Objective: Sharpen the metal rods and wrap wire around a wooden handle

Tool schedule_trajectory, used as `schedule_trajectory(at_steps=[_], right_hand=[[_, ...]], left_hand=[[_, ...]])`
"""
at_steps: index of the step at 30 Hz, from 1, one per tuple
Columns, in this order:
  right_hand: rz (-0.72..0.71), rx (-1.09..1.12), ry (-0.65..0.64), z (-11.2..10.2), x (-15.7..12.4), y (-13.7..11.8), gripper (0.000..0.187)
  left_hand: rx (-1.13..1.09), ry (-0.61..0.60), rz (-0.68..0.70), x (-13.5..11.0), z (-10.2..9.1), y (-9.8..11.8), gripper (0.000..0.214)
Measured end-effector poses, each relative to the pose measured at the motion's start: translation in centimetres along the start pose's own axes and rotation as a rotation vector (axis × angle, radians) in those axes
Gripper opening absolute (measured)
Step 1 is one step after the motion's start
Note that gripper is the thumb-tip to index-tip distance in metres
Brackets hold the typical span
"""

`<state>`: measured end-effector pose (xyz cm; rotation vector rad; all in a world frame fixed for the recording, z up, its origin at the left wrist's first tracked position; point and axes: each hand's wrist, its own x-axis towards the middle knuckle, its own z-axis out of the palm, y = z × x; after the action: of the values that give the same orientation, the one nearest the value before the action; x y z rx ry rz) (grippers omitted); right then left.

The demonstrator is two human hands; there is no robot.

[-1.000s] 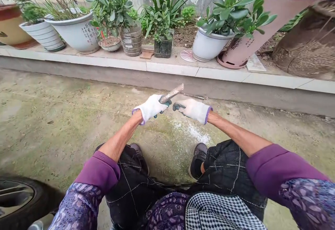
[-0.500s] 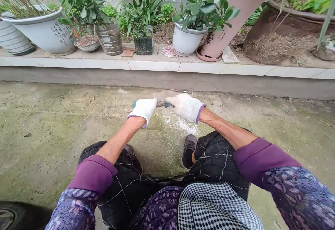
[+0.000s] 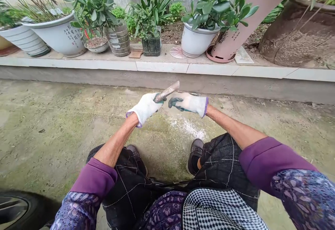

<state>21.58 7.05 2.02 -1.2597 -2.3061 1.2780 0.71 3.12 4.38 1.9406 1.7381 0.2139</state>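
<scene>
2 white-gloved hands hover over stained concrete [image 3: 52, 136], below a tiled ledge [image 3: 162, 67] lined with potted plants [image 3: 197, 40]. The left hand [image 3: 145, 108] is closed around a rough tapered metal tool [image 3: 167, 91]; the right hand [image 3: 190, 104], half open and empty, sits just beside it. Pale powder [image 3: 187, 127] lies beneath them, and a thin metal rod [image 3: 190, 93] lies beyond.

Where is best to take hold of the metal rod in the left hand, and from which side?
Take the free upper part of the metal rod, just past the left hand, coming from the right, where the right hand is. Its lower end sits in that fist and it slants up, so probably only this narrow part is free.
</scene>
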Motion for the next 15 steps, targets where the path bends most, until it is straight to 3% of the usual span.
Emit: schedule_trajectory(at_steps=[4,7,9,11,15], right_hand=[[-0.055,0.008,-0.103,2.5,-1.0,-2.2,0.031],[-0.063,-0.226,-0.073,3.6,-1.6,-3.2,0.028],[-0.005,-0.439,-0.065,4.0,-1.8,-3.4,0.023],[0.05,-0.582,-0.078,4.1,-2.1,-3.3,0.019],[0.057,-0.664,-0.076,3.0,-2.2,-1.6,0.02]], left_hand=[[0.063,0.06,-0.023,0.7,-0.9,-1.3,0.034],[0.351,0.019,0.017,1.0,-0.5,-1.7,0.033],[0.55,-0.076,0.064,0.8,0.6,-1.5,0.034],[0.574,-0.167,0.12,0.4,2.3,-1.1,0.025],[0.552,-0.306,0.255,-0.7,5.7,0.0,0.014]])
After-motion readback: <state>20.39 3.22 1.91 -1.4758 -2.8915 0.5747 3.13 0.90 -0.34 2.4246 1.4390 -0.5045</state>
